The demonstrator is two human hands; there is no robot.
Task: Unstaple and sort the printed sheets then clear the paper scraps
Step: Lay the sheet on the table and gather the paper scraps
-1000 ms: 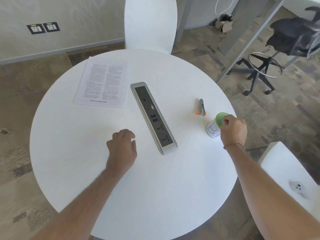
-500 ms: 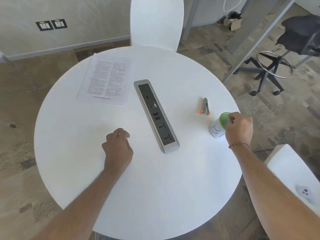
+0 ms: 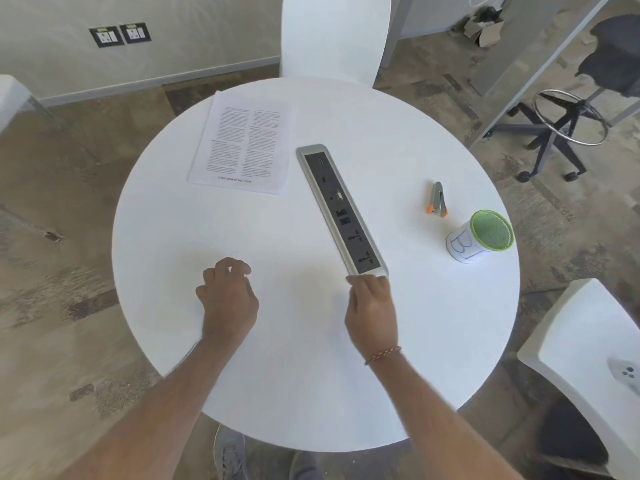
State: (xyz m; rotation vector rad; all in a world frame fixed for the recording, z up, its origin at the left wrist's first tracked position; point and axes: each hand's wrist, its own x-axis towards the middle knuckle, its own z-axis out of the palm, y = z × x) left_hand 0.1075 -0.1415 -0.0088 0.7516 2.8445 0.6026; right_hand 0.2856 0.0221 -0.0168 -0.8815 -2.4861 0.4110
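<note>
A stack of printed sheets (image 3: pixel 242 147) lies flat at the table's far left. An orange-tipped staple remover (image 3: pixel 438 204) lies on the right side, and just beyond it toward the edge stands a green mesh cup (image 3: pixel 491 233) wrapped in a hand-lettered paper label. My left hand (image 3: pixel 227 296) rests on the white round table (image 3: pixel 311 393) near its middle left, fingers loosely curled, with nothing visible in it. My right hand (image 3: pixel 372 306) hovers at the near end of the power strip (image 3: pixel 341 209), fingers bent downward and holding nothing that I can see.
The grey power strip runs diagonally across the table's centre. A white chair (image 3: pixel 332 36) stands at the far side and another (image 3: pixel 588 368) at the near right, with a small controller on its seat. A black stool (image 3: pixel 571 126) stands off to the right.
My right hand has left the green cup and moved left and toward me, to the near end of the power strip. The left hand stays in place.
</note>
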